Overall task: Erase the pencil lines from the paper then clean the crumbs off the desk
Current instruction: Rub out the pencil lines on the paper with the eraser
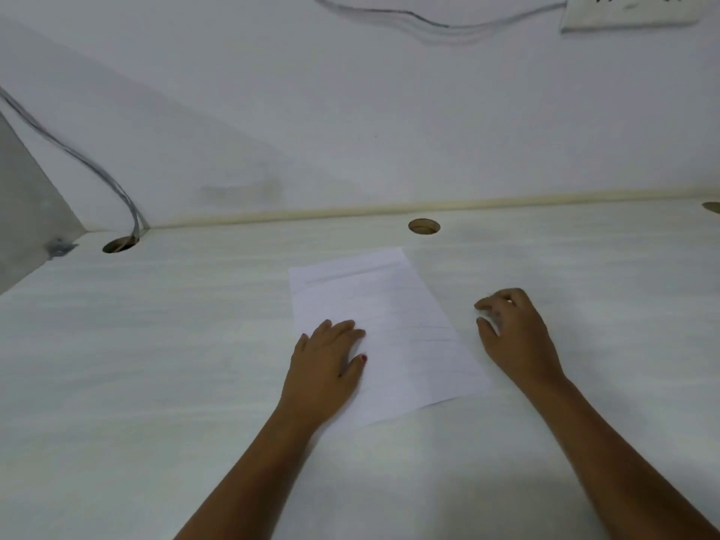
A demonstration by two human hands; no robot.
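A white sheet of paper (393, 325) lies tilted on the pale desk (156, 344), with faint pencil lines across it. My left hand (325, 368) rests flat on the sheet's left edge, fingers straight and thumb spread. My right hand (514, 333) sits on the desk just right of the paper, off the sheet. Its fingers are curled, and the thumb and fingertips pinch a small pale piece that looks like an eraser (492, 326), mostly hidden by the fingers. Any crumbs are too small to see.
Two round cable holes (424, 226) (119, 244) sit near the desk's back edge, the left one with a grey cable (97, 169) running into it. A white wall rises behind, with a socket plate (631, 9) at top right. A grey side panel (27, 212) stands at left.
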